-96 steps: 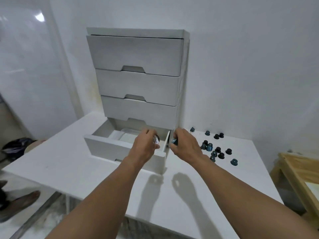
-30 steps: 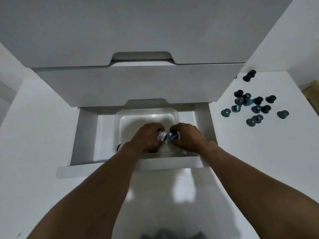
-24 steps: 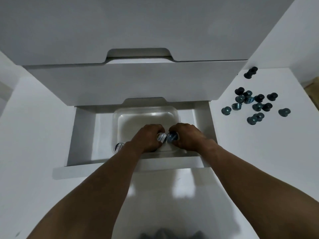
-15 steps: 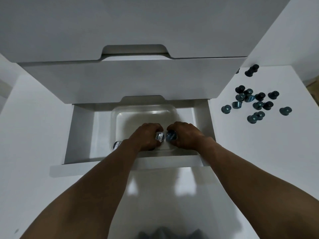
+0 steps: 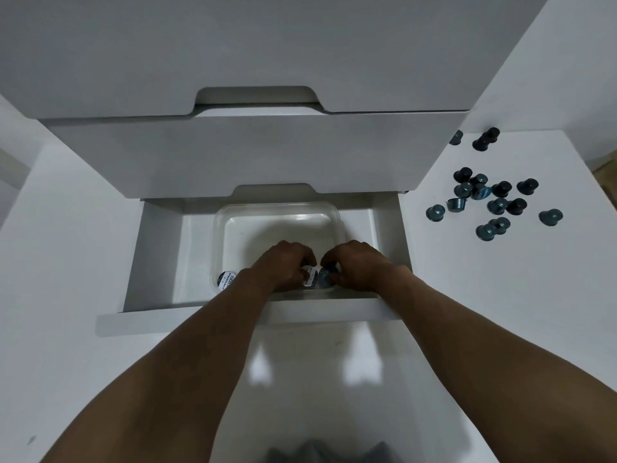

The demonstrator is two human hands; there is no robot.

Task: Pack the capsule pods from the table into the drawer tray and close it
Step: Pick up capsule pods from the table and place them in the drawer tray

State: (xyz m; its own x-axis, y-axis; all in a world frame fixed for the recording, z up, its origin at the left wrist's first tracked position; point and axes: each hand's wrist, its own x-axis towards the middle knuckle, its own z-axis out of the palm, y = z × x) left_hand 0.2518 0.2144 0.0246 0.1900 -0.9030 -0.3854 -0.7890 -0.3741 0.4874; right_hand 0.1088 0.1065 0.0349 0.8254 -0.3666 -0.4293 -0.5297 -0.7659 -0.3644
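We see left hand pinching label-topped pod, right hand pinching blue pod, near side of tray. We judge both light, stiff, slick; pinch sides under rim.

White bottom drawer, open, holds clear square plastic tray. One label-topped dark capsule pod lies in its near-left corner. White-topped pod and blue pod are gripped at near side. Approx. 15 dark pods lie on counter, at right.

Open bottom drawer w/ clear tray; left hand & right hand each grip a pod inside; loose pods on table at right.
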